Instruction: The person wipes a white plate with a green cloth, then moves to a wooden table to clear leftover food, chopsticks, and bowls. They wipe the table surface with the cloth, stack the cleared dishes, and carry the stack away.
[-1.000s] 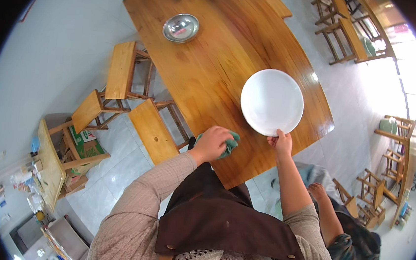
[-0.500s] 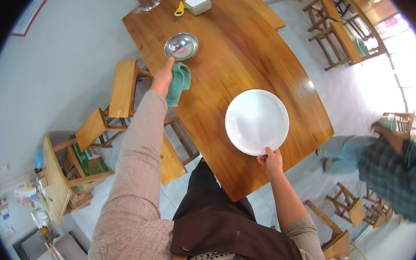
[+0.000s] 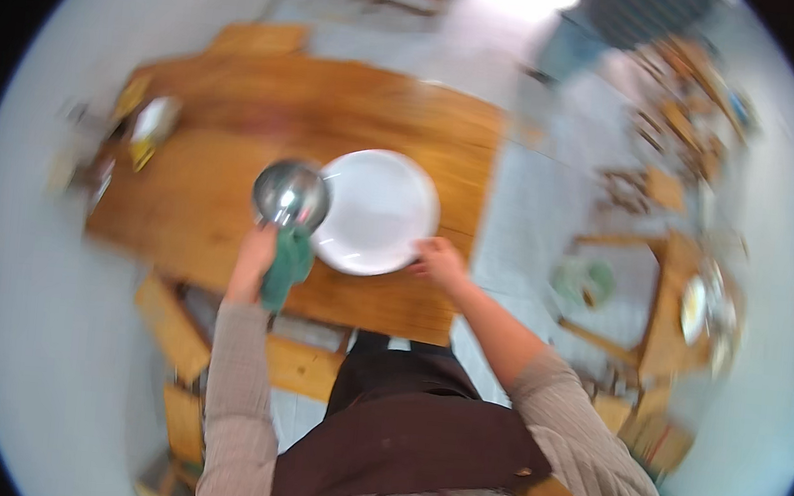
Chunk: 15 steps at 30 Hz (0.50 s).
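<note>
In my left hand (image 3: 252, 262) are a shiny metal bowl (image 3: 290, 191), gripped at its near rim, and a green cloth (image 3: 289, 267) that hangs below the bowl. My right hand (image 3: 437, 261) pinches the lower right rim of a large round white plate (image 3: 377, 210). Bowl and plate are side by side over the wooden table (image 3: 382, 308), their edges meeting or overlapping in view. Motion blur hides whether either one rests on the tabletop.
At the table's far left end stand a blurred light box (image 3: 156, 120) and a yellow object (image 3: 141, 154). Wooden stools (image 3: 173, 328) sit along the near left side. Another person (image 3: 639, 14) is at the top right. A wooden table with dishes (image 3: 674, 319) stands at the right.
My view has turned to the right. The metal bowl has come over beside the white plate with my left hand and the green cloth. My right hand keeps its hold on the plate's rim.
</note>
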Available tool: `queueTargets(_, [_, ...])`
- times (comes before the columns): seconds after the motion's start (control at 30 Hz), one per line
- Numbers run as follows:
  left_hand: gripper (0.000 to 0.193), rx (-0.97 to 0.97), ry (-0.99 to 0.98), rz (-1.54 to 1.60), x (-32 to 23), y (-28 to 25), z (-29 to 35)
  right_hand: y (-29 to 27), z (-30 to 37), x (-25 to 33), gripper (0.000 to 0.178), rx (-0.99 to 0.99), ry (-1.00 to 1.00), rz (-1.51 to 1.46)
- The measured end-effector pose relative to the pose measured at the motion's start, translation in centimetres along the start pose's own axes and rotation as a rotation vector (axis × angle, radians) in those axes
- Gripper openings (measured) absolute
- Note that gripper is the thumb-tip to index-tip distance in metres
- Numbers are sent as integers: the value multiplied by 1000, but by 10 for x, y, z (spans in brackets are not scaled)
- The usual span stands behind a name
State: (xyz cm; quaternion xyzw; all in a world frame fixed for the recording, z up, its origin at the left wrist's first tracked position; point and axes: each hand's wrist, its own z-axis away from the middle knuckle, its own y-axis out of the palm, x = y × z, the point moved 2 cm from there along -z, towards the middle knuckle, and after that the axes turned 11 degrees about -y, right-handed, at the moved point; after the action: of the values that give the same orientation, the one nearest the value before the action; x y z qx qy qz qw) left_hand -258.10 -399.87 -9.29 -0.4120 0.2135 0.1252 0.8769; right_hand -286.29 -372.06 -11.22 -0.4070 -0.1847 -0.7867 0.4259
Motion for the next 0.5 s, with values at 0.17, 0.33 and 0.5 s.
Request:
queueTargets(0.17, [55, 185, 178, -251, -59, 66, -24, -29, 73, -21, 34, -91, -91, -167])
queueTargets(0.33, [56, 324, 95, -258, -70, 104, -55, -105, 169, -68, 34, -326, -116, -307])
queueTargets(0.5, [50, 614, -78, 96, -117, 39, 38, -149, 290, -130, 34, -630, -106, -454])
